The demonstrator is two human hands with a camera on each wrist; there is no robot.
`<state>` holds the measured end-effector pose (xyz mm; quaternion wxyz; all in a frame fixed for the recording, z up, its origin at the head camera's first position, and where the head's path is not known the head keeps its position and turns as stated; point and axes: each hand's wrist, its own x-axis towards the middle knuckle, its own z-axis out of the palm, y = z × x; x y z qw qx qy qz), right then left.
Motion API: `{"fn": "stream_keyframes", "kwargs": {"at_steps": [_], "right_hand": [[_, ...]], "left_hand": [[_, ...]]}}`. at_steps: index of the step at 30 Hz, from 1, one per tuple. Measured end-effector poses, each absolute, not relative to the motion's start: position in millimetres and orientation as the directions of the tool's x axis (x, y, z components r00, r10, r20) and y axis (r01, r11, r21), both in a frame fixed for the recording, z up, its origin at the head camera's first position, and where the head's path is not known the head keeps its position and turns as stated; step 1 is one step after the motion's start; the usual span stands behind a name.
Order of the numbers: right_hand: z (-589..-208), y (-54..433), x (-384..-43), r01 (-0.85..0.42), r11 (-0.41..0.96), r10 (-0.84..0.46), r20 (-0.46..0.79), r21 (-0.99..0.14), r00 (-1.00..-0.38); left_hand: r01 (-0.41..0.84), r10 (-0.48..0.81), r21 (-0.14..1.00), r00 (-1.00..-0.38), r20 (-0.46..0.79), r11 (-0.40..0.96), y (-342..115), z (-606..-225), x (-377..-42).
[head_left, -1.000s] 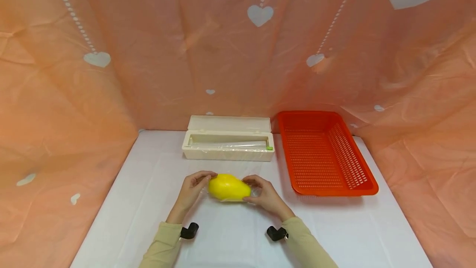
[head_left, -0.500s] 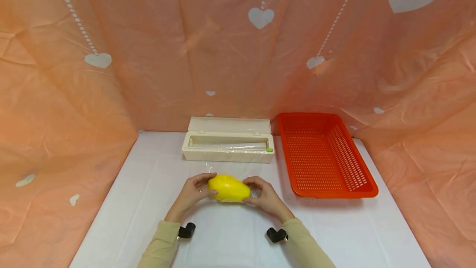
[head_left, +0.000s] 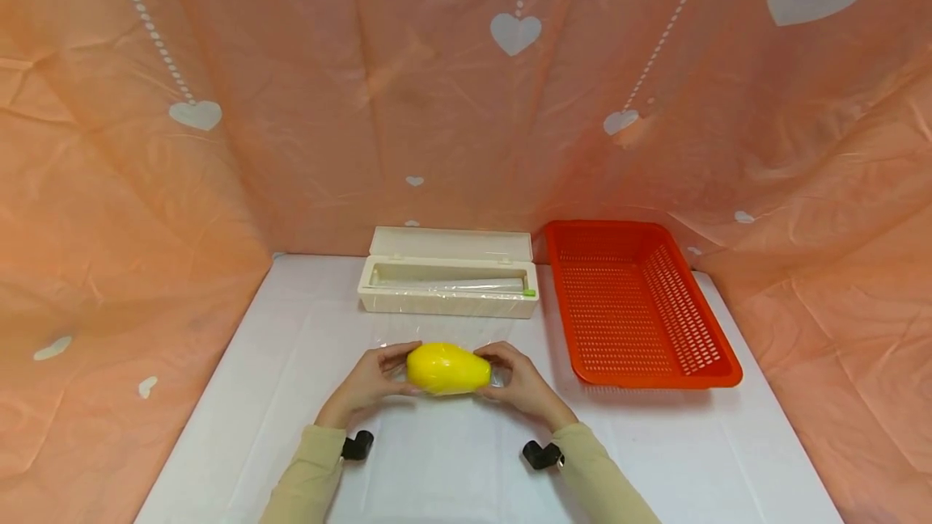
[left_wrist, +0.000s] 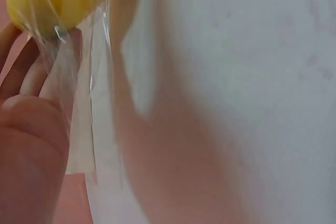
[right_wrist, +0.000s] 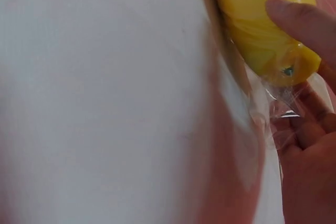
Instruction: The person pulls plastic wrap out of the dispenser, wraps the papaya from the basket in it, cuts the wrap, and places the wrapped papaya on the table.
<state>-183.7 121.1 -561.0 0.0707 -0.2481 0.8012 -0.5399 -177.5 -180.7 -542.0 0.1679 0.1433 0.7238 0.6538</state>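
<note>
A glossy yellow papaya [head_left: 446, 369] lies sideways at the middle of the table, its narrow end toward the right. Clear cling film [right_wrist: 286, 100] wraps around it and bunches at that narrow end, as the right wrist view shows. My left hand [head_left: 367, 381] holds the broad end, fingers on the far side and thumb low on the near side. At the narrow end my right hand [head_left: 520, 382] grips the fruit between thumb and fingers. Loose film [left_wrist: 63, 72] hangs over the left fingers in the left wrist view.
Behind the papaya stands a cream cling-film box [head_left: 447, 304] with its lid [head_left: 451, 244] raised, a film roll [head_left: 466, 285] and a green slider [head_left: 529, 293]. An orange-red perforated basket [head_left: 619, 314] stands at the right. Peach curtains [head_left: 328, 103] enclose the white table [head_left: 291, 322].
My left thumb has come down from the top of the papaya's left end to its near side, and the left wrist has shifted slightly left. The right hand keeps its grip.
</note>
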Motion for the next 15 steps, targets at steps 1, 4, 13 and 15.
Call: {"fn": "stream_keyframes", "kwargs": {"at_steps": [1,4,13,15], "right_hand": [[-561,121,-184,-0.318,0.293,-0.477,0.151,-0.902,-0.866],[-562,122,-188,-0.296,0.29,-0.471,0.134,-0.91,-0.872],[-556,126,-198,-0.222,0.241,-0.436,0.099,-0.945,-0.894],[-557,126,-201,-0.193,0.225,-0.42,0.084,-0.955,-0.904]], "left_hand": [[-0.013,0.429,0.994,-0.901,-0.058,0.108,-182,-542,-179],[-0.043,0.421,0.994,-0.903,-0.083,0.105,-183,-541,-182],[0.029,0.417,0.993,-0.909,-0.021,0.113,-184,-537,-193],[0.034,0.404,0.99,-0.915,-0.023,0.134,-184,-536,-195]]}}
